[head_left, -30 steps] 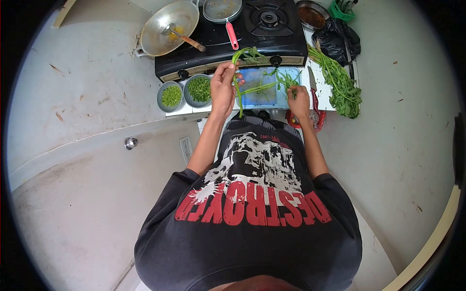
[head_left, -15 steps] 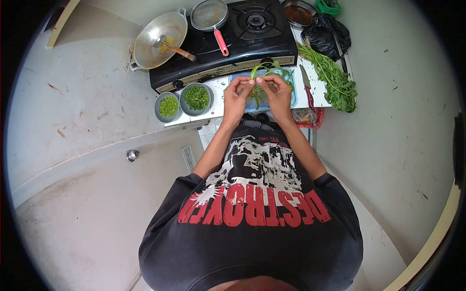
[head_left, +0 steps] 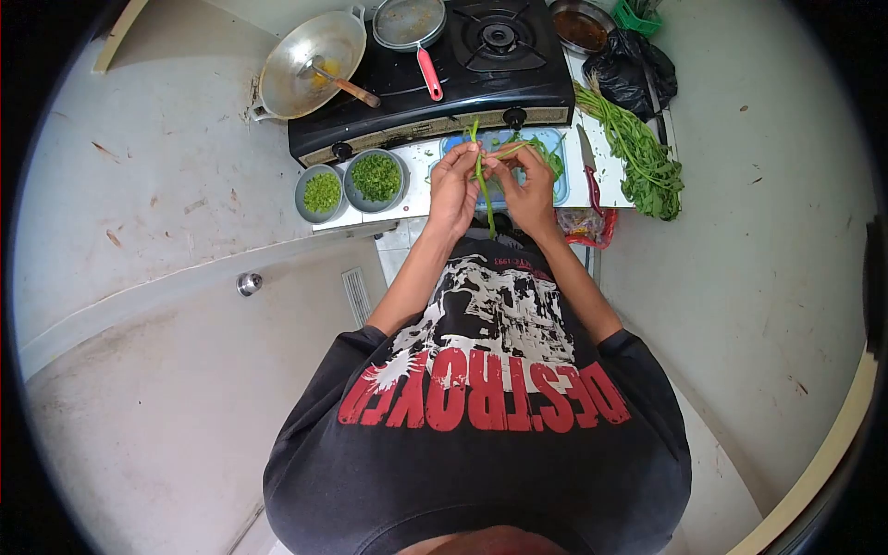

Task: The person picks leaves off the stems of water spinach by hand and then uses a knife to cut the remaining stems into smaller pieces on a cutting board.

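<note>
My left hand (head_left: pixel 453 190) and my right hand (head_left: pixel 530 188) meet over a blue tray (head_left: pixel 559 190) on the white counter. Between their fingertips they pinch a long green vegetable stem (head_left: pixel 483 185), which hangs down toward my chest. A few leafy greens (head_left: pixel 541 151) lie in the tray under my right hand. A red-handled knife (head_left: pixel 589 171) lies on the counter just right of the tray.
Two grey bowls of chopped greens (head_left: pixel 321 192) (head_left: pixel 376 177) stand left of the tray. A bunch of long greens (head_left: pixel 638 157) lies at the right, beside a black bag (head_left: pixel 634 69). Behind is a black gas stove (head_left: pixel 435 79) with a wok (head_left: pixel 305 60) and a strainer (head_left: pixel 412 23).
A second ago my hands were apart, the left lifting a stem and the right in the tray. They came together and now hold one stem straight between them.
</note>
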Demonstrator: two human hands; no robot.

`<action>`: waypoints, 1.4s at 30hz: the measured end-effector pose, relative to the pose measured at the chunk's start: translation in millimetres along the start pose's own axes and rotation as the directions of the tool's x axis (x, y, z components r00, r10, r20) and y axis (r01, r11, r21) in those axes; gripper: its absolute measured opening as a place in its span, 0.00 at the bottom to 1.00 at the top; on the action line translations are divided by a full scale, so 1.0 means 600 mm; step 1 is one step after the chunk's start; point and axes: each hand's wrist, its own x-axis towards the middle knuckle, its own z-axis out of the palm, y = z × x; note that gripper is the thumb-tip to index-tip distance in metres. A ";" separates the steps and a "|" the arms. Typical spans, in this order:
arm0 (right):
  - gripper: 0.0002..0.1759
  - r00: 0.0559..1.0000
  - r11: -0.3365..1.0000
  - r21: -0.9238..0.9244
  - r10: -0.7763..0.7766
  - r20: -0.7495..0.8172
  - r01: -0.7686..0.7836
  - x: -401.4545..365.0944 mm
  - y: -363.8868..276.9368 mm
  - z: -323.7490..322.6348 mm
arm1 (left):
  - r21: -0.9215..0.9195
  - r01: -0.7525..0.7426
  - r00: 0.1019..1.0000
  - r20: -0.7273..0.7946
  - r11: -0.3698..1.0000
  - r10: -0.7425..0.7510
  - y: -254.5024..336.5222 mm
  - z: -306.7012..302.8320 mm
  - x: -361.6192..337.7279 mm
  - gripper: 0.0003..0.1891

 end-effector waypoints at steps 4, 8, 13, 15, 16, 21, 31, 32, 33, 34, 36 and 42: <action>0.07 0.999 1.000 -0.014 -0.003 0.040 0.004 0.001 0.002 -0.004 | -0.048 0.022 0.999 -0.034 0.999 -0.024 -0.002 0.004 -0.004 0.08; 0.07 0.995 1.000 -0.013 -0.017 0.103 0.019 -0.005 -0.007 -0.010 | -0.187 -0.022 0.995 -0.095 0.982 0.004 0.004 -0.001 0.005 0.06; 0.05 0.984 0.997 -0.072 0.045 0.173 -0.033 -0.014 -0.009 -0.043 | -0.148 -0.216 0.973 -0.119 0.965 0.199 0.065 -0.031 0.023 0.06; 0.06 0.974 0.977 -0.141 0.181 0.134 -0.162 -0.011 0.028 -0.065 | -0.110 -0.231 0.972 -0.073 0.967 0.224 0.082 -0.034 0.018 0.08; 0.09 0.967 0.963 -0.187 0.219 0.129 -0.193 -0.006 0.046 -0.077 | -0.091 -0.240 0.970 -0.050 0.967 0.236 0.086 -0.035 0.015 0.10; 0.12 0.958 0.880 -0.435 0.263 0.117 -0.188 0.015 0.128 -0.143 | -0.024 -0.224 0.973 -0.064 0.974 0.222 0.079 -0.037 0.002 0.14; 0.13 0.794 0.677 -0.692 0.553 0.255 -0.250 -0.088 0.303 -0.148 | -0.005 -0.179 0.984 -0.026 0.984 0.179 0.069 -0.051 -0.007 0.14; 0.14 0.785 0.660 -0.710 0.565 0.253 -0.246 -0.097 0.308 -0.144 | -0.001 -0.185 0.983 -0.021 0.983 0.185 0.071 -0.050 -0.008 0.14; 0.14 0.778 0.635 -0.735 0.578 0.247 -0.239 -0.102 0.309 -0.141 | 0.015 -0.187 0.982 -0.023 0.982 0.188 0.074 -0.046 -0.010 0.14; 0.14 0.771 0.609 -0.758 0.591 0.238 -0.232 -0.106 0.310 -0.139 | 0.030 -0.189 0.982 -0.024 0.981 0.190 0.079 -0.039 -0.013 0.14; 0.14 0.793 0.556 -0.807 0.575 0.202 -0.198 -0.113 0.300 -0.138 | 0.042 -0.189 0.982 -0.023 0.981 0.190 0.079 -0.035 -0.014 0.14; 0.17 0.926 0.467 -0.871 0.375 0.038 -0.153 -0.068 0.198 -0.129 | 0.150 -0.180 0.984 0.023 0.972 0.179 0.072 -0.019 -0.011 0.14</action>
